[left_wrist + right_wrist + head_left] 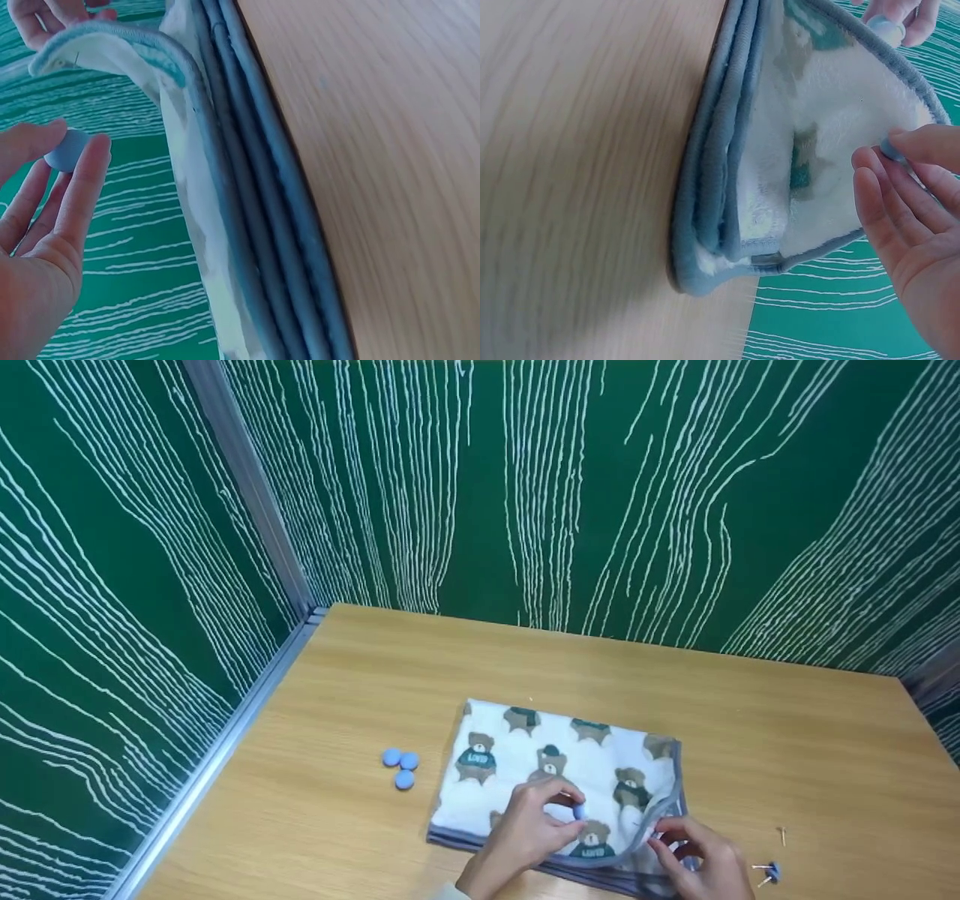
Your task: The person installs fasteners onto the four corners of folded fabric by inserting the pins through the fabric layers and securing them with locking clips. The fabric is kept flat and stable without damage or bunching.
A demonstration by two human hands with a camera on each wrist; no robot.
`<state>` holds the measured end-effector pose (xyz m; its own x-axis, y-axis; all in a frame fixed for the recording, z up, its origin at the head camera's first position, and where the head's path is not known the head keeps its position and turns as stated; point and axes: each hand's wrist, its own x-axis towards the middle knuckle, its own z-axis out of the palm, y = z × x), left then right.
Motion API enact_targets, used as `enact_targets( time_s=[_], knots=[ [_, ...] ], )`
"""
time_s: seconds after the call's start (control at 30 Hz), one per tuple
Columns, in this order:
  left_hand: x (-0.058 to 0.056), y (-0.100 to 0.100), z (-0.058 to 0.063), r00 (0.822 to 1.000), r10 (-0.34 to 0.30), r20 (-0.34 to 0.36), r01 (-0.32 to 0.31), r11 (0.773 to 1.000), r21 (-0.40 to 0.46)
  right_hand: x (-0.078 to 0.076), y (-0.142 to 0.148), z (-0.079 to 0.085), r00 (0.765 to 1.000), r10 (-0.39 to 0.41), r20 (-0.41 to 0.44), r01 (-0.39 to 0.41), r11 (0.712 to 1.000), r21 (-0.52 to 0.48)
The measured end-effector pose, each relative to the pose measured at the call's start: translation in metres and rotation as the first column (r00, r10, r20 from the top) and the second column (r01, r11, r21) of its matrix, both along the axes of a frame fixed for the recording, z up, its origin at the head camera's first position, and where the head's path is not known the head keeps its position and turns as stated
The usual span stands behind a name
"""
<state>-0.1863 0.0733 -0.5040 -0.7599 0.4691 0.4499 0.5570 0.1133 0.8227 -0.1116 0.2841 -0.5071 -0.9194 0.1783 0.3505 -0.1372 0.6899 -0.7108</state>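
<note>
A folded white blanket (517,795) with brown bears and grey-blue edging lies on the table, its near right corner lifted. My left hand (529,825) pinches a small round blue cap (69,151) between thumb and fingers, above the blanket. Beneath the raised corner, my right hand (697,855) pinches a small blue-headed pin (890,148) against the cloth's underside. In the left wrist view a thin pin tip (76,58) stands out of the corner's other face. The rest of the pin is hidden by cloth and fingers.
Three blue round caps (404,779) sit left of the blanket. To its right lie blue-headed pins (772,872) and a small loose pin (783,835). Green panels with white lines (480,510) bound the wooden table (322,780) at the back and left.
</note>
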Motion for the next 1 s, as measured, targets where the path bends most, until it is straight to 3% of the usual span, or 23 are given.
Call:
enact_targets(
  time_s=[0.23, 0.4, 0.53, 0.63, 0.77, 1.0],
  knots=[
    [0.000, 0.008, -0.001, 0.991, -0.034, 0.131, 0.035, 0.999, -0.001, 0.001, -0.001, 0.006, 0.992, -0.034, 0.117, 0.034, 0.999, 0.003],
    [0.006, 0.010, 0.010, 0.985, -0.045, 0.167, 0.045, 0.999, 0.002, 0.001, -0.001, 0.007, 0.993, -0.028, 0.119, 0.028, 1.000, -0.002],
    [0.013, 0.011, 0.025, 0.981, -0.059, 0.187, 0.059, 0.998, 0.005, 0.001, 0.000, 0.004, 0.998, -0.017, 0.065, 0.017, 1.000, 0.001],
    [0.016, 0.014, 0.031, 0.975, -0.073, 0.208, 0.073, 0.997, 0.009, 0.000, 0.001, 0.000, 0.998, 0.025, -0.055, -0.025, 1.000, -0.004],
    [0.017, 0.019, 0.031, 0.973, -0.096, 0.211, 0.093, 0.995, 0.022, -0.001, 0.002, -0.005, 0.980, 0.079, -0.185, -0.079, 0.997, 0.004],
    [0.018, 0.027, 0.030, 0.975, -0.113, 0.191, 0.110, 0.994, 0.027, 0.000, 0.002, -0.002, 0.992, 0.057, -0.113, -0.058, 0.998, -0.010]
  ],
)
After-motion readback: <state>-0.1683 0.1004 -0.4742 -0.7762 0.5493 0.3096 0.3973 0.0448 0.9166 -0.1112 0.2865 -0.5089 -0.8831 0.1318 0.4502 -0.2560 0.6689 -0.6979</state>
